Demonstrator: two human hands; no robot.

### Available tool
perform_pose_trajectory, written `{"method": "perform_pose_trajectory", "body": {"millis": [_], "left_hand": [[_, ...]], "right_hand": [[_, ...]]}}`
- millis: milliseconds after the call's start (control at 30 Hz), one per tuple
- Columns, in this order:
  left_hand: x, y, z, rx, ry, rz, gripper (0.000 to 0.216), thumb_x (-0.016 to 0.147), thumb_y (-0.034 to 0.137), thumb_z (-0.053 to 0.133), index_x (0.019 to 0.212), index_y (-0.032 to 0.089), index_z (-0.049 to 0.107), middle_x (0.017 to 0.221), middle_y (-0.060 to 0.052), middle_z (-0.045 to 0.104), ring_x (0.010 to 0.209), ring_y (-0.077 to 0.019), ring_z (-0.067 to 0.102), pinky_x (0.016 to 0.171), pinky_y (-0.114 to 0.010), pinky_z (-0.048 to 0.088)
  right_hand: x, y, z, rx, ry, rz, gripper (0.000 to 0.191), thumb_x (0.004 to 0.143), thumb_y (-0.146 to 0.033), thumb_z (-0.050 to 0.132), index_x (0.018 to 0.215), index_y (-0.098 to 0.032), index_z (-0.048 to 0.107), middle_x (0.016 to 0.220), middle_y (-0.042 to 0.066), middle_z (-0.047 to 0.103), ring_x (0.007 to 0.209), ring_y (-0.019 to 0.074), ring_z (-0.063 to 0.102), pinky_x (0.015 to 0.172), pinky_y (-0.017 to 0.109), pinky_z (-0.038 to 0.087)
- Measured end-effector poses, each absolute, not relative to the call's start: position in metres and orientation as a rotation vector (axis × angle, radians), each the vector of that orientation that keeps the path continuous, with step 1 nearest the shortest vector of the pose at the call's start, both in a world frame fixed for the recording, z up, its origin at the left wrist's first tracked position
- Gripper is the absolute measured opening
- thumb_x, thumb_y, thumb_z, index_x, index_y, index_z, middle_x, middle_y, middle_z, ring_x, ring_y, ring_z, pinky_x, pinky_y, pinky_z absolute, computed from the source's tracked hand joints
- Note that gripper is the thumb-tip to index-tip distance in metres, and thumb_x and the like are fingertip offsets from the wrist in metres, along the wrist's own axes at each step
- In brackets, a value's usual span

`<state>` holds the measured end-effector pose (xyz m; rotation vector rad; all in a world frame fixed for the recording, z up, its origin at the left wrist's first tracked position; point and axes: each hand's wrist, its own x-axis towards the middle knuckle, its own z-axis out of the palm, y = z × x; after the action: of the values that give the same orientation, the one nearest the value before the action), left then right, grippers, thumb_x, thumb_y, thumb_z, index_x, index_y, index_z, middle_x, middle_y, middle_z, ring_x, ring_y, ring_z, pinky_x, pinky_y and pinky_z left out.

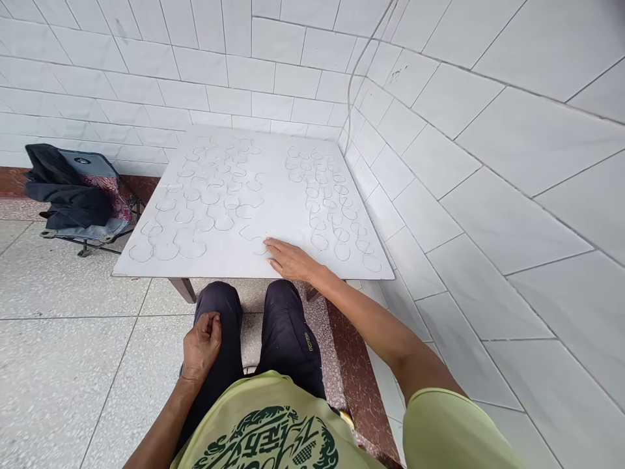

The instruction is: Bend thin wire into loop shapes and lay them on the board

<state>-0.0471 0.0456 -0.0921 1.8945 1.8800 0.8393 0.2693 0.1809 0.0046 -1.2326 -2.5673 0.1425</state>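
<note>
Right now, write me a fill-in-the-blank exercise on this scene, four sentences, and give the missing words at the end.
The right hand rests on the ____ board.
The left hand is raised above the person's ____ thigh.
Dark clothing lies on a folding ____ to the left of the board.
The tiled wall runs along the board's ____ side.

Missing words: white; left; chair; right.

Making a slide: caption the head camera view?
Seated person's right hand rests on a white board marked with looping curved outlines, left hand pinched above the thigh.
</note>
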Motion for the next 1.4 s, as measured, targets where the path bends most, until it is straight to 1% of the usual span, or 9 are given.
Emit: {"method": "perform_pose_trajectory", "body": {"millis": [200, 400, 533, 733, 867, 1000, 1100, 1300, 1400], "left_hand": [[-0.047, 0.045, -0.094, 1.869, 1.894, 0.845, 0.025, 0.1, 0.036, 0.05, 0.102, 0.021, 0.07, 0.098, -0.007, 0.079, 0.08, -0.0212, 0.074, 0.073, -0.028, 0.049], [-0.046, 0.046, -0.095, 1.834, 1.9, 0.839, 0.026, 0.1, 0.038, 0.051, 0.101, 0.021, 0.07, 0.093, -0.007, 0.078, 0.079, -0.0209, 0.073, 0.073, -0.028, 0.049], [-0.045, 0.046, -0.094, 1.818, 1.89, 0.841, 0.027, 0.1, 0.037, 0.05, 0.102, 0.02, 0.071, 0.093, -0.007, 0.079, 0.08, -0.0209, 0.074, 0.074, -0.028, 0.05], [-0.033, 0.042, -0.071, 1.565, 1.758, 0.862, 0.032, 0.097, 0.046, 0.054, 0.103, 0.02, 0.071, 0.081, -0.005, 0.074, 0.068, -0.0207, 0.069, 0.063, -0.029, 0.052], [-0.009, 0.041, -0.035, 1.275, 1.498, 0.954, 0.052, 0.093, 0.062, 0.059, 0.117, 0.017, 0.069, 0.089, -0.008, 0.073, 0.073, -0.0223, 0.069, 0.051, -0.028, 0.052], [0.01, 0.042, 0.005, 1.273, 1.292, 1.115, 0.049, 0.094, 0.056, 0.064, 0.128, 0.02, 0.067, 0.125, -0.012, 0.071, 0.097, -0.0237, 0.07, 0.072, -0.033, 0.059], [0.015, 0.043, 0.023, 1.213, 1.221, 1.223, 0.043, 0.096, 0.05, 0.065, 0.129, 0.023, 0.068, 0.133, -0.012, 0.069, 0.111, -0.0249, 0.068, 0.092, -0.039, 0.057], [0.015, 0.041, 0.028, 0.996, 1.148, 1.35, 0.032, 0.095, 0.044, 0.069, 0.115, 0.02, 0.076, 0.094, -0.006, 0.074, 0.085, -0.0182, 0.067, 0.088, -0.036, 0.055], [0.013, 0.038, 0.025, 1.019, 1.186, 1.333, 0.03, 0.094, 0.042, 0.071, 0.112, 0.019, 0.077, 0.088, -0.004, 0.072, 0.078, -0.0162, 0.064, 0.082, -0.032, 0.053]], "right_hand": [[0.272, 0.147, -0.002, -1.038, -2.616, 0.107, 0.064, 0.107, -0.047, 0.049, 0.152, -0.003, 0.05, 0.161, 0.024, 0.044, 0.157, 0.0301, 0.033, 0.13, 0.048, 0.035], [0.275, 0.128, -0.029, -1.046, -2.517, 0.06, 0.039, 0.109, -0.022, 0.043, 0.14, -0.009, 0.064, 0.148, 0.02, 0.061, 0.148, 0.0282, 0.048, 0.125, 0.05, 0.046], [0.274, 0.124, -0.039, -1.018, -2.404, 0.093, 0.033, 0.107, -0.017, 0.047, 0.128, -0.011, 0.072, 0.138, 0.018, 0.069, 0.143, 0.0284, 0.056, 0.12, 0.05, 0.052], [0.245, 0.098, -0.026, -1.053, -1.824, 0.342, 0.024, 0.104, -0.022, 0.056, 0.115, -0.02, 0.078, 0.119, 0.011, 0.078, 0.114, 0.0226, 0.074, 0.107, 0.043, 0.062], [0.207, 0.069, -0.01, -1.119, -1.286, 0.777, 0.02, 0.1, -0.035, 0.064, 0.1, -0.021, 0.077, 0.101, 0.008, 0.08, 0.089, 0.0216, 0.079, 0.082, 0.037, 0.068], [0.18, 0.049, 0.003, -1.155, -1.068, 1.051, 0.025, 0.095, -0.044, 0.069, 0.091, -0.02, 0.074, 0.088, 0.005, 0.078, 0.078, 0.0206, 0.078, 0.068, 0.032, 0.065], [0.172, 0.041, 0.007, -1.162, -1.053, 1.167, 0.029, 0.094, -0.048, 0.069, 0.087, -0.019, 0.071, 0.081, 0.004, 0.077, 0.07, 0.0183, 0.076, 0.062, 0.028, 0.061], [0.168, 0.03, 0.009, -1.13, -1.075, 1.344, 0.036, 0.095, -0.054, 0.065, 0.085, -0.02, 0.063, 0.075, 0.002, 0.073, 0.057, 0.0141, 0.07, 0.051, 0.024, 0.052], [0.164, 0.026, 0.008, -1.122, -1.141, 1.357, 0.038, 0.099, -0.056, 0.059, 0.083, -0.021, 0.058, 0.072, 0.001, 0.07, 0.054, 0.0129, 0.067, 0.051, 0.024, 0.051]]}}
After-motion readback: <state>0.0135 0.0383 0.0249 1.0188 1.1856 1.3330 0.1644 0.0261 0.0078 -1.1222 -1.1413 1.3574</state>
